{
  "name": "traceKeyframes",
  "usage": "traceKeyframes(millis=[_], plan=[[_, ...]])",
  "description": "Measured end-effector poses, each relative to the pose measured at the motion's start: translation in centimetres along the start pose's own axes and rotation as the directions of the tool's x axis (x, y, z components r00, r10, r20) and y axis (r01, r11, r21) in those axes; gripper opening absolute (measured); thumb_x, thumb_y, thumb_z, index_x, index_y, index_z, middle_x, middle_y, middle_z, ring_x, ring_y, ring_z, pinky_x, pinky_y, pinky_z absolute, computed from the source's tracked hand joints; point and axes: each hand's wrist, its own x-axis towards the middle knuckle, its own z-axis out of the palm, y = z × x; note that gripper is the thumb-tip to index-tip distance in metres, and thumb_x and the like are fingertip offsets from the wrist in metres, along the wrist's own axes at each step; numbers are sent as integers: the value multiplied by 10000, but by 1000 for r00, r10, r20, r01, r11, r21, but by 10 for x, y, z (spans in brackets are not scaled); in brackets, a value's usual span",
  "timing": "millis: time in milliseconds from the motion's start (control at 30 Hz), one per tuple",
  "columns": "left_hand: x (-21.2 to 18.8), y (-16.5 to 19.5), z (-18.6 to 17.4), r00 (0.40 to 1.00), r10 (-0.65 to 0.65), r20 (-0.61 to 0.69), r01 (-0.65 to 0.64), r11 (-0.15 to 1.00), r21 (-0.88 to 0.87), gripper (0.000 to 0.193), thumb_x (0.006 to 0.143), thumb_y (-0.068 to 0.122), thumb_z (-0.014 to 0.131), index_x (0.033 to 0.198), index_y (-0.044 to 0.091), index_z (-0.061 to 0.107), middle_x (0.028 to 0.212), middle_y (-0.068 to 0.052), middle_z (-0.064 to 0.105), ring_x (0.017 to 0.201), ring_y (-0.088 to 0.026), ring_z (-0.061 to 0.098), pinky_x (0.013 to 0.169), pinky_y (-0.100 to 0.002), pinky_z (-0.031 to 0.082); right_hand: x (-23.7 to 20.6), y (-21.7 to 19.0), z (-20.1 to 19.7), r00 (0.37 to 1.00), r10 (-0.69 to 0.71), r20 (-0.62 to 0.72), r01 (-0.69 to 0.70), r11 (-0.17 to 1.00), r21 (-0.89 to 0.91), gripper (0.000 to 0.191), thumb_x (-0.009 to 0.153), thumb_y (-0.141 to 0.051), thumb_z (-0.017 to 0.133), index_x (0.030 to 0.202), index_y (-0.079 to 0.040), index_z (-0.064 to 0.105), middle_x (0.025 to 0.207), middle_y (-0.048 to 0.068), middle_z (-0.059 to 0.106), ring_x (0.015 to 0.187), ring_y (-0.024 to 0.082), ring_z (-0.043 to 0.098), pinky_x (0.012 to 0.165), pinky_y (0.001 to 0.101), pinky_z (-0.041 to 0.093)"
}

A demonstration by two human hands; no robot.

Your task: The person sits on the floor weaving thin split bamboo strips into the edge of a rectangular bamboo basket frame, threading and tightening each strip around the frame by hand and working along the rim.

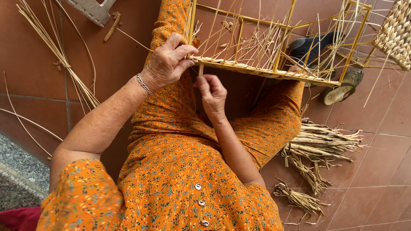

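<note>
The left hand (pixel 168 62) pinches closed on the near rail of the yellow cane box frame (pixel 274 72), just ahead of the right hand (pixel 212 92), whose curled fingers grip a thin straw strand (pixel 200 69). Best keep the strand taut and the rail steady while wrapping.

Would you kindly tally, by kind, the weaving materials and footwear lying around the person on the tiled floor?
Yellow wire frame, gripped by left hand, right hand just below: 1
Bundles of dried rush: 3
Tied sheaf of pale straw: 1
Sandal: 1
Woven basket piece: 1
Total: 7
</note>
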Motion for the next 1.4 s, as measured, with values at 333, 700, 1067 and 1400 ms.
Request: traceKeyframes(millis=[333,700,1067,1400], plan=[[-2,-3,-3,999,42,28,-44,998,53,163,953,78,808,1087,69,716,962,-70,540,861,-207,615,737,-337,563,-8,-5,-3,985,114,132,-76,961,-265,87,1024,-134,675,983,-58,676,687,-10,627,604,42,572,508,241,472],[-9,1,-1,939,333,84,-328,796,509,304,942,87,748,1245,74,733,961,-54,547,884,-209,563,689,-362,481,-47,-57,-71,956,195,218,-286,784,552,246,1087,-87,581,1289,36,651,808,86,665,705,166,632,756,359,570],[5,6,6,992,122,35,-127,960,248,143,911,89,795,948,45,664,928,-83,511,875,-237,558,751,-381,524,-52,-121,-93,878,-380,-291,457,845,278,311,1117,-251,547,1131,2,728,957,73,596,801,163,528,735,341,479],[16,44,-32,923,330,-199,-296,938,183,500,1001,-104,685,1435,59,498,1226,-125,588,1060,-278,664,930,-357,609,-31,-150,-59,934,-330,139,181,771,611,347,1132,-290,535,885,-49,572,809,35,520,691,99,457,635,261,382]])
